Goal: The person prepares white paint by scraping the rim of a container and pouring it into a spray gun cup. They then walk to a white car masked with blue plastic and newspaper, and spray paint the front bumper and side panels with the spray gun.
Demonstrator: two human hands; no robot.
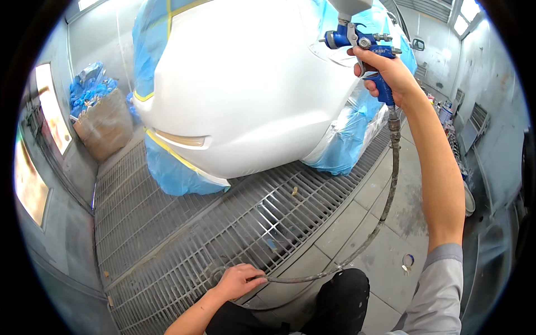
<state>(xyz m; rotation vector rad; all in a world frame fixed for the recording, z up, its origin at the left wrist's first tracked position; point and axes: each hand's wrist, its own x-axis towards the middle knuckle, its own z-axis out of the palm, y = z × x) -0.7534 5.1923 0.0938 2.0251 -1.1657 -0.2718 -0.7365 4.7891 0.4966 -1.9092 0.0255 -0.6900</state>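
My right hand point(385, 70) is wrapped round the grip of a blue spray gun point(382, 88), raised at the upper right. A pale paint cup point(350, 6) sits on top of the gun, cut off by the picture's edge. From the base of the grip a dirty air hose point(385, 209) hangs down and curves left to my left hand point(240, 281), whose fingers close on it low in the middle. Behind the gun stands the white bumper point(245, 84) of a car, with blue masking film point(173, 170) and yellow tape point(184, 158) along its edges.
Metal floor grating point(167, 240) runs under the car, beside grey floor tiles point(368, 190). A cardboard box point(104, 125) heaped with blue film stands at the left wall. Cans point(445, 114) line the right wall. A roll of tape point(408, 260) lies near my right sleeve.
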